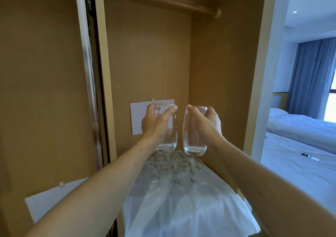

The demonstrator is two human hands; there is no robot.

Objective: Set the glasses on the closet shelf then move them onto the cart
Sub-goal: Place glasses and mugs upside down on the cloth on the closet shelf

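My left hand (154, 122) grips a clear tumbler glass (168, 138) near its rim, holding it upright inside the closet. My right hand (205, 122) grips a second clear glass (193, 142) the same way, just to the right. Both glasses hang in the air above a cluster of several clear glasses (172, 169) standing at the back of the closet shelf (181, 209), which is covered with a crumpled white cloth.
The wooden closet has a hanging rail (163, 0) overhead and a white paper sheet (138, 118) taped to its back wall. A sliding door (41, 91) with another paper stands at the left. A bed (300, 145) and blue curtains lie to the right.
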